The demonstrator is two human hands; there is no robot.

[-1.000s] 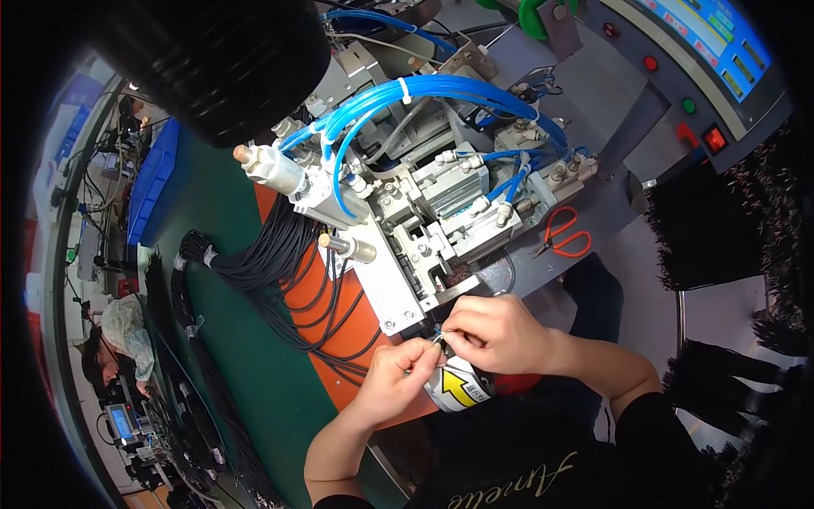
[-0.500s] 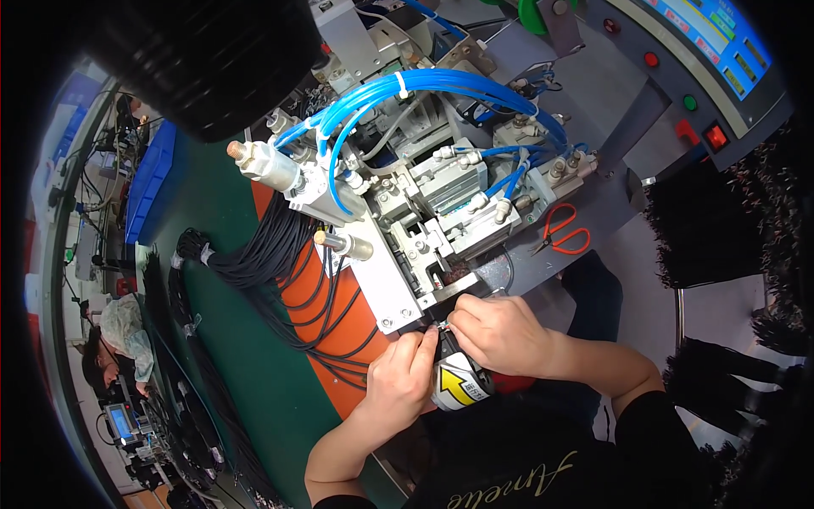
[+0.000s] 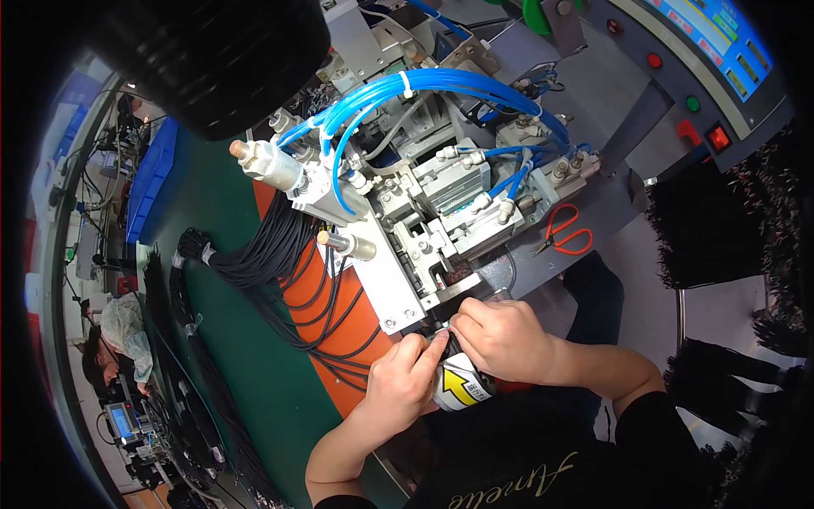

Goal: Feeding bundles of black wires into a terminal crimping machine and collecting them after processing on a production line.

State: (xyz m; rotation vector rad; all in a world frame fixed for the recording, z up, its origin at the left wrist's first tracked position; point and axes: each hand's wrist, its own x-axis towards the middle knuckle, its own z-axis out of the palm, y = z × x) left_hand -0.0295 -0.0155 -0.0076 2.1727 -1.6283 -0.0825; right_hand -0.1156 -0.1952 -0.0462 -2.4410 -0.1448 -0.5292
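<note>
My left hand (image 3: 398, 375) and my right hand (image 3: 502, 341) meet in front of the machine's near edge, both closed in a pinch. Their fingertips nearly touch around a small piece, mostly hidden by the fingers; its kind I cannot make out. Just below the hands sits a white cylinder (image 3: 462, 386) with a yellow arrow on it. Right beyond the fingers is the machine's pale metal plate (image 3: 386, 284). A bundle of black cables (image 3: 263, 250) lies left of it, with loose ends spread over an orange mat (image 3: 309, 293).
Red-handled snips (image 3: 566, 231) lie right of the machine. Blue air hoses (image 3: 432, 81) arch over it. A control panel (image 3: 716, 72) stands at the upper right. Black cables (image 3: 704, 229) hang at the right. A blue tray (image 3: 153, 182) and a person (image 3: 123, 335) are at the left.
My left fingertips have shifted slightly toward the right hand and now cover more of the small piece. The whole view has moved very little; both hands stay in the same place.
</note>
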